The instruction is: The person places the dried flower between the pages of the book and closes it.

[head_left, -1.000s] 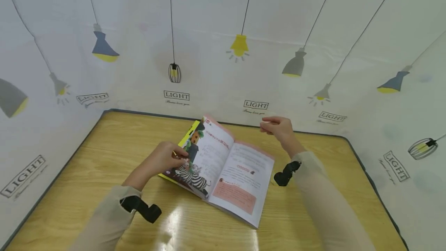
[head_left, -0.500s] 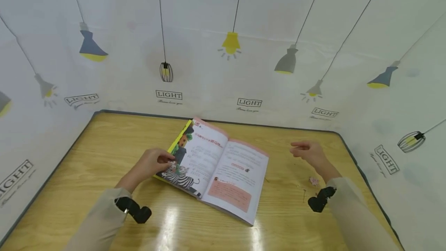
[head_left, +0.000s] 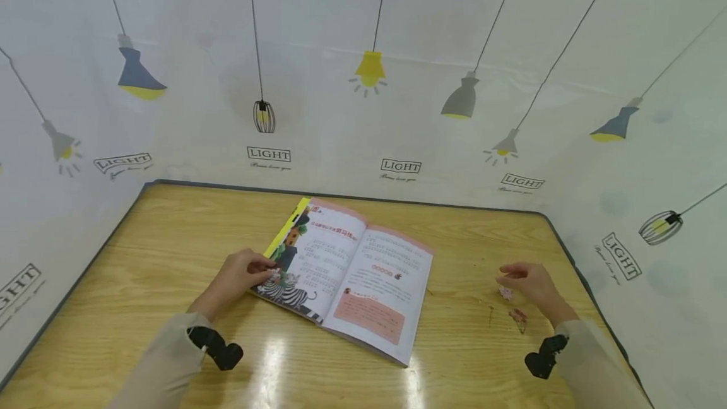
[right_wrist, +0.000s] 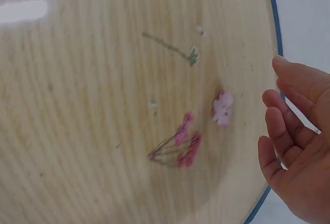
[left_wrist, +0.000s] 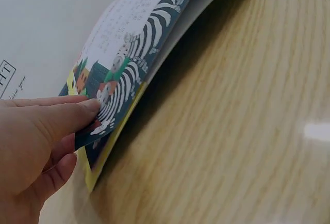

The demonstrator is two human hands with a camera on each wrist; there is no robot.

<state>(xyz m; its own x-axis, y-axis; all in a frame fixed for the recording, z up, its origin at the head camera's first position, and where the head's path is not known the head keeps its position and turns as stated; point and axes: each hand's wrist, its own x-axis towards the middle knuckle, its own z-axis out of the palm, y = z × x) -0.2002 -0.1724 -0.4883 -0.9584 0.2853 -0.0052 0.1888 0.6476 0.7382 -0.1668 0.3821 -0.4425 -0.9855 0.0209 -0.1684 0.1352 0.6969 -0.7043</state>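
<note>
An open book (head_left: 377,283) with zebras drawn on its left page lies slightly turned on the wooden table. My left hand (head_left: 233,279) pinches the outer edge of that left page, its thumb on top and fingers beneath; in the left wrist view the page (left_wrist: 105,46) is lifted in a curve. To the right of the book, my right hand (head_left: 531,284) hovers with loosely bent fingers and nothing in them. Near it on the tabletop lie a pale pink flower (right_wrist: 223,109), a small pink flower sprig (right_wrist: 188,149) and a thin green stem (right_wrist: 167,45) with a whitish tip.
The wooden table (head_left: 170,232) has a dark edging along its back and sides. White sheeting (head_left: 318,68) printed with lamps rises behind it. Tiny white bits (right_wrist: 152,105) lie scattered near the flowers.
My right hand has moved right and toward me, away from above the book's far right side to beside the flowers. The left hand keeps its pinch on the page. The head view has shifted slightly.
</note>
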